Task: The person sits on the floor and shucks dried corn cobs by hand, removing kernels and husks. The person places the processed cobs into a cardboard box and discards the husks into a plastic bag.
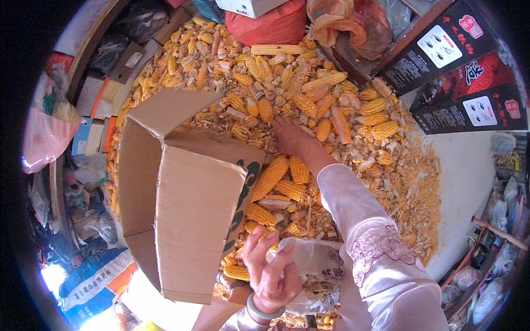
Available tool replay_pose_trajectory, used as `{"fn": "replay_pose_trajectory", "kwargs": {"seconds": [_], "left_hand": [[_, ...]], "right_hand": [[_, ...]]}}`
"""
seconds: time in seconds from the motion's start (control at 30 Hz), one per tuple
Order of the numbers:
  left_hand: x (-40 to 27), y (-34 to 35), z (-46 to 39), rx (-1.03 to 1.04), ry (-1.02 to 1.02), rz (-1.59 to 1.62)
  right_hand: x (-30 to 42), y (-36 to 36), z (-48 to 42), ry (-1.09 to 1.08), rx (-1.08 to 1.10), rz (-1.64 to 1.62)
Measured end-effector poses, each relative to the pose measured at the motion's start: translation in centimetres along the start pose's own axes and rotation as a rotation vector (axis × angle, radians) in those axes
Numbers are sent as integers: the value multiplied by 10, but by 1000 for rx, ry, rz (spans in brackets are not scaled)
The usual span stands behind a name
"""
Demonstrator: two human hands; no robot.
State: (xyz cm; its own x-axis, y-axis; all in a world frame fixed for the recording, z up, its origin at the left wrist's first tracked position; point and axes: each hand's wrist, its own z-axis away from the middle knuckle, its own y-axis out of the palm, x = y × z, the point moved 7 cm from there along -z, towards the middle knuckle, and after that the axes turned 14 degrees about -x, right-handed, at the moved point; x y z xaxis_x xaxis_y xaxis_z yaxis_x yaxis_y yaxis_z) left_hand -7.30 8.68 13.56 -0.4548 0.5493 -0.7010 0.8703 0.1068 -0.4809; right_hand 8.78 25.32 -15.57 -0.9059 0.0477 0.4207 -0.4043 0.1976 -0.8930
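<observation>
My right hand reaches into a wide heap of yellow corn cobs and broken husk bits. Its fingertips touch the heap beside a short cob, and whether they grip anything is hidden. Nearer to me, my left hand, with a pale bangle at the wrist, hovers with bent, parted fingers and nothing visible in them. Just right of it is a clear plastic bag with husk scraps in it. An uncovered cardboard box with raised flaps lies to the left, its mouth facing left.
Loose kernels spread over the right side of the heap. A red sack stands at the far edge. Black printed cartons border the upper right. Shelves with plastic bags are at right, and a blue printed sack lies lower left.
</observation>
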Motion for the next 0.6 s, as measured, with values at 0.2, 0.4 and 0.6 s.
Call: {"fn": "replay_pose_trajectory", "kwargs": {"seconds": [0.2,0.4,0.6], "left_hand": [[3,2,-1,114,-68,54],[13,13,2,166,-104,76],[19,28,11,211,-151,77]], "right_hand": [[21,-27,8,-34,325,45],[-19,-73,50,167,250,-45],[-18,-169,108,92,-421,170]]}}
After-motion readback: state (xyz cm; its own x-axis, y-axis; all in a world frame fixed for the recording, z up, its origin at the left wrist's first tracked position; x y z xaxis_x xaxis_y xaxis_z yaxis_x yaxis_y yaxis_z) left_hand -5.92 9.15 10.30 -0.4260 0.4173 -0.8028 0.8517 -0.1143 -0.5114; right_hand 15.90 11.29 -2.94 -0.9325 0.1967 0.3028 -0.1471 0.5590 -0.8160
